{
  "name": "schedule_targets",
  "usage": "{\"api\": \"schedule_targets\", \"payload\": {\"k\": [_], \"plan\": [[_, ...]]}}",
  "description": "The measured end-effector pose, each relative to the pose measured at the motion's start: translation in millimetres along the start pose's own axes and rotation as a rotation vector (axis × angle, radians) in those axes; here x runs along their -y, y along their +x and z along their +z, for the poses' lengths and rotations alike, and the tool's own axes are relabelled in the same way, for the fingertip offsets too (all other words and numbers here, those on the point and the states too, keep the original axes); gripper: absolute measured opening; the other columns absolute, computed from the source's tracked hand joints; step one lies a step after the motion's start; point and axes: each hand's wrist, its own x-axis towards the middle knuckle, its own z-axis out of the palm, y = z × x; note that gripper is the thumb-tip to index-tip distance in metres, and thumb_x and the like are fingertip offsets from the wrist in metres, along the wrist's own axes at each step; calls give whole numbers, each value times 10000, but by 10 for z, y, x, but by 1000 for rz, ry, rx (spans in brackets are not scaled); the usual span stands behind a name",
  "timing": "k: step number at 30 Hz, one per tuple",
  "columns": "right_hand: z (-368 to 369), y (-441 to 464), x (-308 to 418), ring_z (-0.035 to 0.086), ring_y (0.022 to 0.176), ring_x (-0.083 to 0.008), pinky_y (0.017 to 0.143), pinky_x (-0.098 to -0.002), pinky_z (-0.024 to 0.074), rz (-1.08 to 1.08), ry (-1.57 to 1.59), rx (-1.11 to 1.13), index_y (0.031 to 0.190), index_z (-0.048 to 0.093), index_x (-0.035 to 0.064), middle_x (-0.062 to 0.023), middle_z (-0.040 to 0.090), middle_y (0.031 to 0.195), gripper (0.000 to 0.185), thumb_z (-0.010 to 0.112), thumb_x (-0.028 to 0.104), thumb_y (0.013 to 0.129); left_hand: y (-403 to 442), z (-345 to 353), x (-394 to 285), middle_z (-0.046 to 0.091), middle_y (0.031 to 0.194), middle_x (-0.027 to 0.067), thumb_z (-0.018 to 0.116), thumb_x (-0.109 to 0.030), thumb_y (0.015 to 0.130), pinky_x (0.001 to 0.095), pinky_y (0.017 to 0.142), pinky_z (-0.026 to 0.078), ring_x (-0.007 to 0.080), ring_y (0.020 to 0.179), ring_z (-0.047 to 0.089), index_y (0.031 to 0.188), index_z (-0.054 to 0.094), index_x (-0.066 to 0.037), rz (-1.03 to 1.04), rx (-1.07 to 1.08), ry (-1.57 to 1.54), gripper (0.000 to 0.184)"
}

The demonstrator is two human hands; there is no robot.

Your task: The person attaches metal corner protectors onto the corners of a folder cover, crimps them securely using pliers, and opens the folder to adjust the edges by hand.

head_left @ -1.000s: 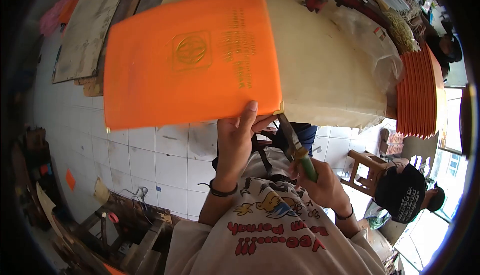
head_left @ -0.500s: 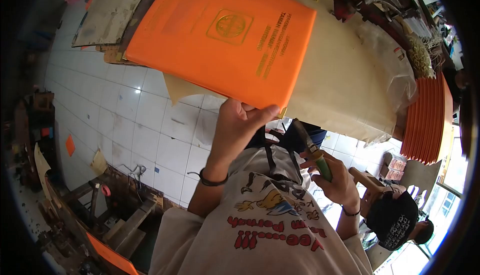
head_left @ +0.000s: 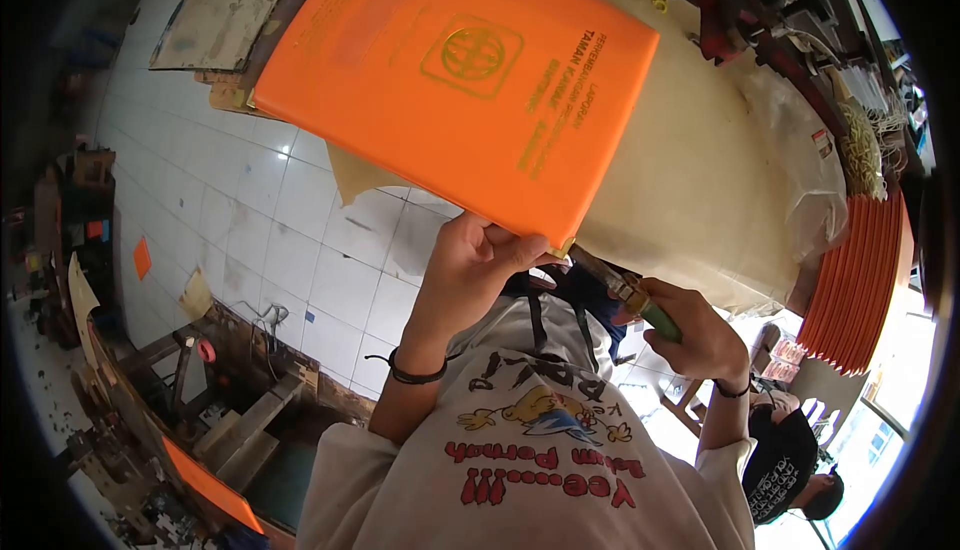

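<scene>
An orange folder (head_left: 400, 140) with gold print and a gold emblem lies on the worktable, its near edge sticking out towards me. My left hand (head_left: 475, 270) is closed on that near edge, thumb on top, close to the right corner. A small brass-coloured metal corner piece (head_left: 565, 249) sits on this corner. In my right hand (head_left: 695, 335) is a green-handled metal tool (head_left: 658, 318), gripped by its handle. Its long dark metal end points at the corner piece, very near it; whether they touch I cannot tell.
Brown paper (head_left: 700, 170) covers the worktable. A stack of orange covers (head_left: 855, 285) stands at the right, with clear plastic (head_left: 800, 190) beside it. Dark machinery (head_left: 745, 10) is at the far edge. Another person in a black cap (head_left: 775, 465) is at lower right.
My right hand has turned and brought the tool's metal end up to the folder's near corner. The left hand keeps its hold on the edge. The view has shifted slightly.
</scene>
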Motion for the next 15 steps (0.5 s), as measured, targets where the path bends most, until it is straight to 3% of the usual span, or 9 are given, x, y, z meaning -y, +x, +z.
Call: {"api": "schedule_targets", "payload": {"k": [5, 8, 9, 13, 15], "plan": [[-83, 42, 3, 648, 832, -309, 751, -377, 516, -16, 9, 43, 1133, 643, 52, -149, 633, 1069, 417, 577, -48, 734, 52, -74, 10, 702, 1044, 154, 662, -23, 915, 394, 876, 599, 234, 994, 693, 1130, 585, 59, -24, 34, 3, 243], [-119, 35, 77, 645, 895, -324, 793, -381, 514, 55, -16, 57, 1135, 642, 58, -156, 634, 1073, 421, 581, -50, 733, 54, -107, 93, 703, 1043, 154, 664, -16, 913, 371, 877, 594, 231, 986, 696, 1101, 595, 58, 29, 61, -74, 213], [-99, 57, 75, 649, 920, -336, 814, -386, 511, -36, -27, 37, 1121, 649, 65, -158, 637, 1076, 406, 570, -53, 741, 50, -155, 81, 699, 1046, 130, 677, -59, 920, 296, 866, 570, 178, 977, 691, 1134, 570, 38, 64, 112, 63, 259], [10, 36, 23, 678, 942, -252, 864, -357, 522, 44, 50, 9, 1302, 532, -23, -144, 718, 1033, 547, 568, -54, 757, 63, -138, 93, 703, 1040, 127, 715, -22, 877, 289, 854, 558, 178, 971, 690, 1115, 568, 31, 106, 135, 53, 285], [83, 18, 67, 677, 912, -227, 846, -336, 525, 43, 65, -19, 1294, 540, -24, -138, 717, 1039, 539, 565, -59, 756, 73, -96, 81, 704, 1041, 141, 729, -15, 858, 301, 852, 559, 196, 977, 688, 1129, 582, 33, 98, 106, 52, 312]]}}
